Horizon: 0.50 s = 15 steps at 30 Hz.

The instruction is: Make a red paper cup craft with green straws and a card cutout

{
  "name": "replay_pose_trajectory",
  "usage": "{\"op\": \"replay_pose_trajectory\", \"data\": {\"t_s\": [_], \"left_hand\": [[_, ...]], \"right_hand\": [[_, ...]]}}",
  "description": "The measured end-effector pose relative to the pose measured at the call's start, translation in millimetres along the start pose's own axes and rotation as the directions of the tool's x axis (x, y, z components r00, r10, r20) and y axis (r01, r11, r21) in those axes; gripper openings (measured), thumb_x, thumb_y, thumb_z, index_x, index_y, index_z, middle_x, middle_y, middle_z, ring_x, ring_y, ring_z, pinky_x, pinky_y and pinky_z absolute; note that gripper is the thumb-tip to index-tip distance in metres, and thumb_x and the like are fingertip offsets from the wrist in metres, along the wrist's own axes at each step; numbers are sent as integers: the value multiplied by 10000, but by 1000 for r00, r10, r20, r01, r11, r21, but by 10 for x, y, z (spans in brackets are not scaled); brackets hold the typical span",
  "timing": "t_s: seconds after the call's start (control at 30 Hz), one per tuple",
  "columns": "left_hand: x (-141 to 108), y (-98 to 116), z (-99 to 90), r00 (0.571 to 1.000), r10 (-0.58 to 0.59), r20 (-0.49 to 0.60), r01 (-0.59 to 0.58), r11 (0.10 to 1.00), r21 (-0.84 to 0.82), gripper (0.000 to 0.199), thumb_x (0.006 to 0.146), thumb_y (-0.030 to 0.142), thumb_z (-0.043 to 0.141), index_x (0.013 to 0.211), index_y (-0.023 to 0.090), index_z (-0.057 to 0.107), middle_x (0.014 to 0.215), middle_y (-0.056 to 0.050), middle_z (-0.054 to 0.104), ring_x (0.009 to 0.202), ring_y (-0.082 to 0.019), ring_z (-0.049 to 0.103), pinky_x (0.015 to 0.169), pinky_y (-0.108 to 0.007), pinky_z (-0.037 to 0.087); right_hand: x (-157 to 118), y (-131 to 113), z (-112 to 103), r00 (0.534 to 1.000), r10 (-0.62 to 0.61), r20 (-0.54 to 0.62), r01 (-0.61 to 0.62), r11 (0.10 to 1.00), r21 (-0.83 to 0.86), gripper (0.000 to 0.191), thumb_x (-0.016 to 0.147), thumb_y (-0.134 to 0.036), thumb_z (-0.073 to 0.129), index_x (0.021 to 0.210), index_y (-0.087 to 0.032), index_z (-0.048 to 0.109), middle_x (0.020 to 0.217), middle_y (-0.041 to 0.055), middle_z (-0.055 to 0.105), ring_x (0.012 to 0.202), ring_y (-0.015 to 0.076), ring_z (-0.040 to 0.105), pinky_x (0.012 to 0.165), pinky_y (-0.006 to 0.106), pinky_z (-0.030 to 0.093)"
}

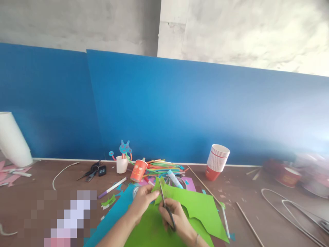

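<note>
A pair of black-handled scissors point(168, 213) is in my right hand point(177, 219), its fingers round the handles and the blades pointing up and away. The blades lie at a piece of green paper point(203, 206) with a cut, curved edge. My left hand point(142, 202) pinches the paper's upper left part, just left of the blades. Beneath both hands lies another green sheet point(146, 226), on top of a blue sheet point(113, 218). Green scraps point(109, 201) rest left of the blue sheet.
Behind my hands are a red cup point(139, 170), a white cup point(121, 164) with a blue figure, colored sticks point(164, 167) and a glue stick point(175, 179). Stacked cups point(218, 161) stand right. A marker point(112, 188), keys point(102, 170) and a white roll point(14, 140) are left.
</note>
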<state>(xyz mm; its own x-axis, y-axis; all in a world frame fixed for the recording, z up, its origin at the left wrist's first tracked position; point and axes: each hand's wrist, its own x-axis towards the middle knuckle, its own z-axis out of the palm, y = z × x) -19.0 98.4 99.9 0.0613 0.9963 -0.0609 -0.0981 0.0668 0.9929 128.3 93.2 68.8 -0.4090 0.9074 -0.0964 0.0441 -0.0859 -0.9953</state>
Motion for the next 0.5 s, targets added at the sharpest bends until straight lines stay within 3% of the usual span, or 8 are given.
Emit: {"op": "replay_pose_trajectory", "data": {"t_s": [0.13,0.5], "left_hand": [[-26,26,4,999,-17,38,17,1000,2,145,644,345,637,603,206,632,562,49,551,597,-137,465,620,-249,343],[16,-40,-60,1000,-28,1,28,999,27,130,640,329,640,630,201,660,565,43,565,590,-137,463,617,-249,339]], "right_hand": [[1,-1,-7,1000,-15,2,15,1000,11,409,627,-522,738,678,-166,543,418,-91,447,314,56,403,305,160,315],[0,-47,-37,1000,24,0,-24,997,-73,392,642,-508,735,649,-169,537,423,-89,439,313,54,398,298,162,291]]}}
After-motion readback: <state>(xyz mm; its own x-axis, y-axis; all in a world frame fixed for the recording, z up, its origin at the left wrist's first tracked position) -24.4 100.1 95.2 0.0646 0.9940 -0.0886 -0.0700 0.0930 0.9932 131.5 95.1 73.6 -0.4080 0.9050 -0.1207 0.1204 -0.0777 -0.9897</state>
